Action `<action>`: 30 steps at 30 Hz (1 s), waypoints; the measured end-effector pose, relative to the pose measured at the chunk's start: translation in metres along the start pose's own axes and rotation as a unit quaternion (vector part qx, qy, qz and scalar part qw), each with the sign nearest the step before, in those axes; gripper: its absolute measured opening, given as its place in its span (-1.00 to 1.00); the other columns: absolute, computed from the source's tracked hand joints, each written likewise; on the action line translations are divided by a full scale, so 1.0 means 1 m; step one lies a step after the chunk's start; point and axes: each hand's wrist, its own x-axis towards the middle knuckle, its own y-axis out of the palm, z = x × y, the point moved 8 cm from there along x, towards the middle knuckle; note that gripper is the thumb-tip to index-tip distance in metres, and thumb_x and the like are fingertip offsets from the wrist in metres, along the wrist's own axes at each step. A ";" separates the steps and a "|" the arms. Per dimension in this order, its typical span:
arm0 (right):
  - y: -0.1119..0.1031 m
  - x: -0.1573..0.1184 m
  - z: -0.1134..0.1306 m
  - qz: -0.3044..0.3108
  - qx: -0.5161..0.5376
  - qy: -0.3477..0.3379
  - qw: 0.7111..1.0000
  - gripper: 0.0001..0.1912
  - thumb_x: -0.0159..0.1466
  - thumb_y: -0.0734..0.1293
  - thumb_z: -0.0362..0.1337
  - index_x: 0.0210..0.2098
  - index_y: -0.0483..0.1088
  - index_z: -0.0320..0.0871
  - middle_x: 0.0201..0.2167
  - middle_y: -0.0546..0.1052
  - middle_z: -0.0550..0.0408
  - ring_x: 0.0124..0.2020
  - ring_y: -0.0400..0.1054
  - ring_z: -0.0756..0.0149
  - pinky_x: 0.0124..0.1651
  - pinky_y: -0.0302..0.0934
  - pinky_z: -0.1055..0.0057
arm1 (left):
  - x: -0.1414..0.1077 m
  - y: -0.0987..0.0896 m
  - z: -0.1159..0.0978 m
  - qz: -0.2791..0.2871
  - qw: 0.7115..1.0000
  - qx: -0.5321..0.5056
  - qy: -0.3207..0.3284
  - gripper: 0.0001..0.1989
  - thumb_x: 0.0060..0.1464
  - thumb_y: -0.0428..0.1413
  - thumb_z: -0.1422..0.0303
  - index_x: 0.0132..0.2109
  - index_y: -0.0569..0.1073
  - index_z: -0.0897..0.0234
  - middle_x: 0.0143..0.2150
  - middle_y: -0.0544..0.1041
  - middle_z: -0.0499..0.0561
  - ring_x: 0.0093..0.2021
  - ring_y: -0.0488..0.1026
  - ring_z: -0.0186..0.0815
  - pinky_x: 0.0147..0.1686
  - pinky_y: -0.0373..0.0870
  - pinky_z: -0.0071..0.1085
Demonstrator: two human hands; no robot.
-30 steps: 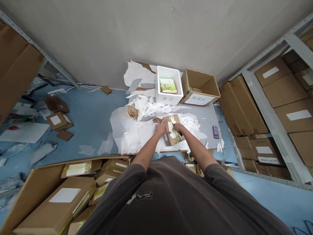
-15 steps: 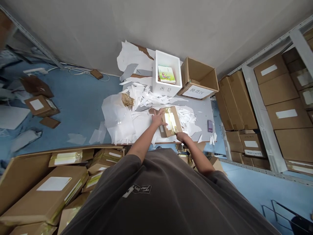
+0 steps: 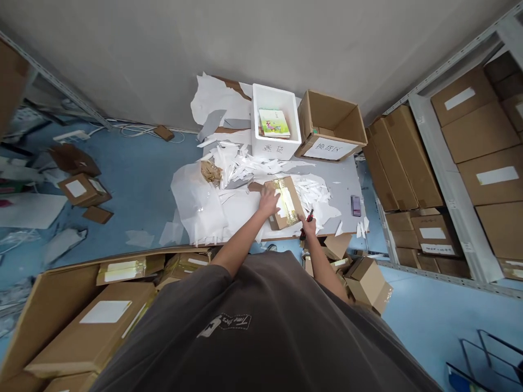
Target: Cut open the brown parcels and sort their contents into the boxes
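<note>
Two hands bracket a taped carton [image 3: 295, 197] near the worktop's [image 3: 345, 185] front edge: the right hand [image 3: 309, 226] grips a red-and-black utility knife [image 3: 309, 217] beside its near right corner, while the left hand [image 3: 268, 202], grip open, presses its left side. Steady pressure works best with fingers clear of the knife. Beyond lie paper strips [image 3: 241, 163], then a foam box [image 3: 281, 151] holding books [image 3: 274, 124].

The bare right hand [image 3: 309, 225] has left the yellowish clear tape [image 3: 289, 206] on top of the brown cardboard box [image 3: 295, 197] for its near right corner, by the grey table's [image 3: 345, 188] near edge. The red-and-black cutter [image 3: 310, 216], mostly hidden earlier, now shows, seemingly clear of the tape. The bare left hand's [image 3: 268, 201] fingers have drawn closer together.
</note>
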 end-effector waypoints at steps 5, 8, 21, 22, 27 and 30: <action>0.021 0.019 -0.005 -0.048 0.122 0.059 0.990 -0.48 0.40 0.36 0.08 0.13 0.22 -0.14 -0.07 0.62 -0.08 -0.19 0.56 0.22 -0.29 0.43 0.45 | -0.001 0.035 -0.046 0.153 0.973 0.009 0.172 -0.07 -0.13 0.41 0.26 0.44 0.44 -0.10 0.45 0.39 0.08 0.56 0.03 0.21 0.54 -0.01 0.10; 0.021 0.030 -0.010 -0.070 0.118 0.052 0.989 -0.45 0.29 0.42 0.07 0.07 0.24 -0.13 -0.04 0.62 -0.08 -0.06 0.56 0.17 -0.13 0.42 0.43 | 0.014 0.047 -0.052 0.193 0.969 0.043 0.148 0.01 -0.33 0.49 0.31 0.37 0.50 -0.15 0.43 0.41 0.09 0.53 0.03 0.34 0.53 -0.12 0.26; 0.000 0.068 0.012 -0.063 0.177 -0.104 0.977 -0.42 0.14 0.52 0.16 -0.11 0.21 0.00 -0.28 0.55 0.07 -0.23 0.46 0.10 -0.15 0.36 0.26 | -0.012 0.051 -0.052 0.080 0.980 0.141 0.119 0.17 -0.30 0.59 0.21 0.48 0.34 0.22 0.64 0.09 0.31 0.61 0.01 0.18 0.56 -0.06 -0.01; 0.002 0.061 0.010 -0.059 0.194 -0.106 0.973 -0.45 0.22 0.45 0.20 -0.09 0.20 0.01 -0.33 0.53 0.11 -0.29 0.45 0.13 -0.20 0.35 0.29 | -0.016 0.053 -0.048 0.084 0.982 0.137 0.095 0.18 -0.29 0.59 0.19 0.48 0.33 0.23 0.64 0.07 0.33 0.62 0.00 0.19 0.56 -0.03 -0.01; 0.033 0.010 -0.009 0.126 0.267 -0.149 0.944 -0.50 0.42 0.14 0.33 -0.09 0.18 0.04 -0.52 0.45 0.28 -0.60 0.35 0.27 -0.46 0.25 0.39 | -0.025 0.055 -0.046 0.082 0.988 0.121 0.056 0.18 -0.27 0.60 0.09 0.47 0.33 0.24 0.65 0.05 0.35 0.62 -0.03 0.22 0.53 0.03 0.01; 0.042 -0.010 -0.023 0.194 0.235 -0.168 0.937 -0.49 0.38 0.22 0.34 -0.18 0.20 0.02 -0.59 0.42 0.32 -0.65 0.32 0.31 -0.47 0.25 0.41 | -0.025 0.053 -0.046 0.086 0.988 0.118 0.059 0.17 -0.27 0.60 0.08 0.46 0.34 0.23 0.64 0.07 0.32 0.62 -0.03 0.21 0.53 0.03 -0.01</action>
